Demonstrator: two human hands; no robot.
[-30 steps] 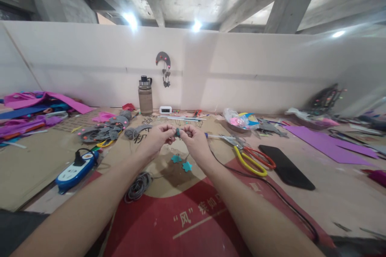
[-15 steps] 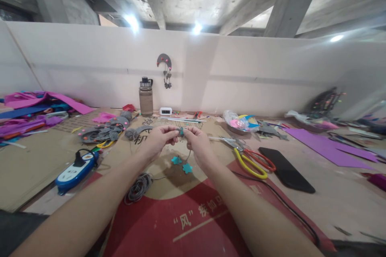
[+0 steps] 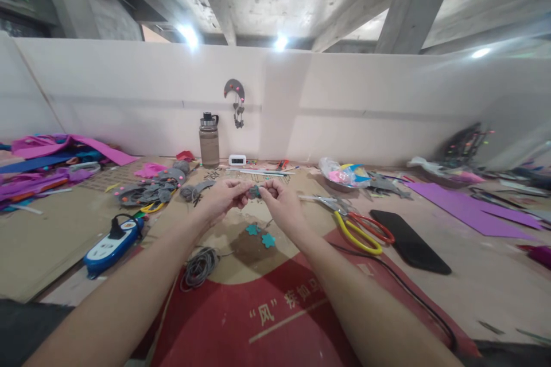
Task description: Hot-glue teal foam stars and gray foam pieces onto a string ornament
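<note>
Hands [image 3: 224, 199]: two
Teal flowers [image 3: 252, 229] on cardboard: two
Bottle [image 3: 209, 140]: one
Power strip [image 3: 112, 238]: one
Phone [image 3: 408, 239]: one
Cord coil [image 3: 198, 266]: one

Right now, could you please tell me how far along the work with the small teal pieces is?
Seemingly done: two teal flowers lie cut out on the cardboard, scissors set aside. In hand: left hand and right hand pinch a small teal piece between them. Likely left: the grey cord coil lies untouched.
</note>
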